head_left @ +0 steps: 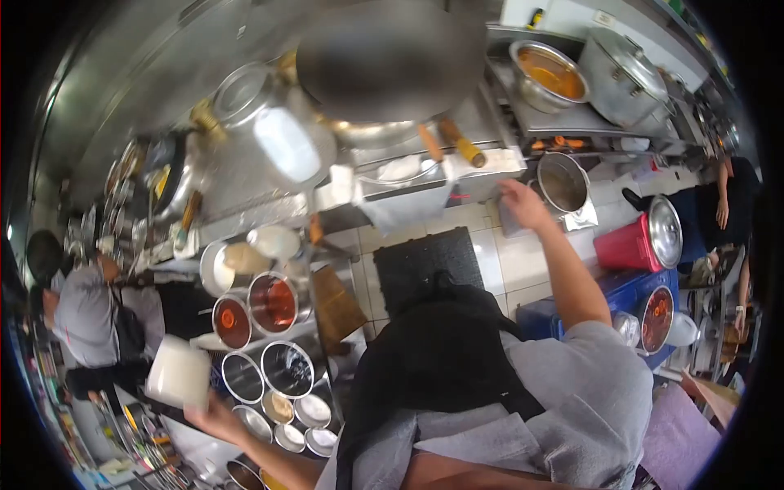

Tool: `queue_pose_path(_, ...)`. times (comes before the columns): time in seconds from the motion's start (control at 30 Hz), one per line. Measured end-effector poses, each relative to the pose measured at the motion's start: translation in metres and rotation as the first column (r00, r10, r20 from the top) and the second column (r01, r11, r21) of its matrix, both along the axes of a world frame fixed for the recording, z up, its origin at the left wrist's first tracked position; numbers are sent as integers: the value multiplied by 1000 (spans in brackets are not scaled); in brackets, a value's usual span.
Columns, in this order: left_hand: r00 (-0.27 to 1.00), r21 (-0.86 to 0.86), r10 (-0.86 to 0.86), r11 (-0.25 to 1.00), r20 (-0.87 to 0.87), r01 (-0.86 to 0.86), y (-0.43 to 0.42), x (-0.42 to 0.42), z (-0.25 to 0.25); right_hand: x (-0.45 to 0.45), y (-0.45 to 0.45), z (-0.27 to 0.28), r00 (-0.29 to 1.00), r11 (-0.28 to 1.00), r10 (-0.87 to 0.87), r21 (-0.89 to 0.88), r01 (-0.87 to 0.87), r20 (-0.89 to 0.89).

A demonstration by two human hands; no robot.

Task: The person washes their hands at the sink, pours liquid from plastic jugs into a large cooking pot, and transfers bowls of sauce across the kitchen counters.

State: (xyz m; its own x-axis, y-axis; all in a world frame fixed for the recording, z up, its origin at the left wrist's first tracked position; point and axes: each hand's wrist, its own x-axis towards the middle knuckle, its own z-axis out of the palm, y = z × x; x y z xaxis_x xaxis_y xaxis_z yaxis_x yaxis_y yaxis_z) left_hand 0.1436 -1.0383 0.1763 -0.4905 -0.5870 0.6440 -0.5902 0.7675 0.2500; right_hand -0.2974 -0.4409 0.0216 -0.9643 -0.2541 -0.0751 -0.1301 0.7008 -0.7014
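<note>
My left hand [214, 418] grips the near end of a white plastic container [178, 371], held up over the left side of the seasoning station. Whether the container has anything in it I cannot tell. Below and to its right stand steel pots, one with red oil [276, 304] and another with a red sauce [232, 322]. Several small bowls of white and pale powders [313, 411] sit nearer me. My right hand [523, 202] hangs with nothing in it, fingers loosely apart, near the stove's front edge and left of a steel pot [563, 182].
A large wok [380, 69], blurred, stands on the stove ahead, with wooden-handled tools [464, 144] beside it. A bowl of orange liquid [549, 75] and a lidded stockpot [622, 77] are at back right. Co-workers are at left [88, 314] and far right [727, 204]. A black mat [429, 265] covers the floor.
</note>
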Motion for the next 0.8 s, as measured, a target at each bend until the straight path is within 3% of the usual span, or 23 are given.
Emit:
queue_pose_path(0.03, 970, 41, -236, 971, 62, 234, 50, -80, 15, 2, -7, 14, 996, 989, 41, -141, -51, -75)
queue_pose_path(0.07, 915, 230, -402, 895, 44, 382, 95, -146, 17, 12, -22, 50, 998, 956, 36, -289, -52, -60)
queue_pose_path(0.1, 827, 406, -563, 754, -6, 516, 123, -198, 3, 16, -29, 80, 995, 940, 95, -328, -97, -21)
queue_pose_path(0.13, 668, 455, -736, 635, 111, 625, 152, -248, -9, 17, -31, 101, 981, 899, 195, -398, -181, -5)
queue_pose_path(0.17, 508, 390, -827, 561, 239, 730, 199, -292, -5, 20, -31, 121, 962, 892, 271, -382, -242, 23)
queue_pose_path(0.2, 309, 420, -906, 409, 288, 810, 241, -328, 0, 25, -29, 149, 929, 874, 340, -414, -254, 148)
queue_pose_path(0.23, 131, 466, -948, 259, 290, 846, 284, -357, 14, 24, -21, 158, 887, 841, 442, -406, -358, 134)
queue_pose_path(0.27, -5, 483, -949, 156, 316, 862, 317, -380, 20, 25, -8, 162, 870, 846, 484, -302, -440, 89)
queue_pose_path(0.33, -205, 448, -897, -9, 391, 894, 369, -413, 33, 21, 21, 154, 902, 896, 425, -181, -406, 78)
queue_pose_path(0.4, -260, 470, -927, -109, 269, 876, 408, -435, 38, 20, 59, 129, 969, 941, 247, -234, -243, -14)
queue_pose_path(0.47, -341, 479, -926, -229, 161, 847, 430, -454, 38, 25, 84, 123, 996, 956, 93, -281, -86, 12)
queue_pose_path(0.53, -201, 390, -979, -203, -46, 898, 442, -477, 27, 32, 97, 115, 995, 935, -98, -344, 82, -28)
queue_pose_path(0.6, 60, 690, -860, -363, -507, 626, 450, -506, -17, 35, 103, 98, 982, 942, -179, -299, 153, -62)
queue_pose_path(0.67, 231, 873, -867, -354, -441, 335, 462, -538, -35, 35, 104, 95, 982, 955, -187, -237, 177, -19)
queue_pose_path(0.73, 135, 923, -914, -371, -382, 100, 470, -572, -65, 29, 104, 93, 971, 958, -239, -166, 235, -6)
queue_pose_path(0.8, 28, 908, -910, -409, -413, 95, 490, -591, -91, 28, 107, 91, 959, 956, -283, -87, 282, -2)
